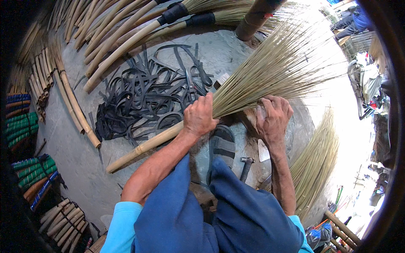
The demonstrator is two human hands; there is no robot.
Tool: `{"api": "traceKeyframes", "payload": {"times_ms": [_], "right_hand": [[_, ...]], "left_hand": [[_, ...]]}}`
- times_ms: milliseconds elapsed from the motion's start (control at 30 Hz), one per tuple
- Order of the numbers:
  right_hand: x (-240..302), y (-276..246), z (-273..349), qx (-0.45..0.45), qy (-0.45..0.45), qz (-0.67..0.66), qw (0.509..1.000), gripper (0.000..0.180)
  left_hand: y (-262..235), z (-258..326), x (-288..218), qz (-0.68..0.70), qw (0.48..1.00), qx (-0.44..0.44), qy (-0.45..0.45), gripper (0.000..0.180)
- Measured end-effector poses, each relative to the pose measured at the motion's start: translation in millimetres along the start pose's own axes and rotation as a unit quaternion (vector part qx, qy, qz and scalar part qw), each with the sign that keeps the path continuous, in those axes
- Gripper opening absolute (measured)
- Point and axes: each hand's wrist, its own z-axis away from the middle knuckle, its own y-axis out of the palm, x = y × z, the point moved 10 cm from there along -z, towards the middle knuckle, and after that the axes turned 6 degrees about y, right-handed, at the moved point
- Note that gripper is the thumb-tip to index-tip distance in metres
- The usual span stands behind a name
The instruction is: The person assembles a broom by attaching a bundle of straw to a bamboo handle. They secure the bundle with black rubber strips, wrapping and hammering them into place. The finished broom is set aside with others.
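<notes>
Straw-coloured bristles (274, 69) fan out toward the far right from the broom in the person's hands, at the middle of the scene. Its pale handle (145, 147) slants down to the near left. The left hand (200, 115) is closed in a fist around the broom where straw and handle meet. The right hand (273, 116) is at the near edge of the bristles, fingers bent; whether it pinches any straw, I cannot tell. A wooden block (250, 121) lies just left of it, partly hidden under the straw.

Left of the fist, black strips (139, 92) lie in a tangled heap on the grey floor (63, 147). Past them, at the far side, brooms (173, 14) with black-wrapped necks lie in a row, their bristles near a brown post (258, 19). Two poles (78, 107) lie at the left.

Between the person's knees and the broom is a dark sandal (222, 145), with a hammer (246, 168) just right of it. More loose straw (316, 162) lies to the right of the right forearm.
</notes>
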Motion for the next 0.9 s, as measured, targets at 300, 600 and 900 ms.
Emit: {"api": "traceKeyframes", "payload": {"times_ms": [300, 600, 900], "right_hand": [[-6.6, 7.5, -6.3, 0.091, -0.043, 0.039, 0.994, 0.028], [-10.4, 16.8, -10.5, 0.147, -0.045, -0.005, 0.988, 0.028], [-22.7, 29.5, -20.8, 0.21, -0.015, -0.042, 0.977, 0.022]], "left_hand": [[-5.3, -0.3, -3.2, 0.0, 1.0, -0.014, 0.009, 0.082], [-5.0, -0.5, -3.6, -0.004, 1.0, -0.019, 0.014, 0.08], [-1.9, 0.1, -4.1, 0.003, 1.0, 0.014, 0.0, 0.086]]}}
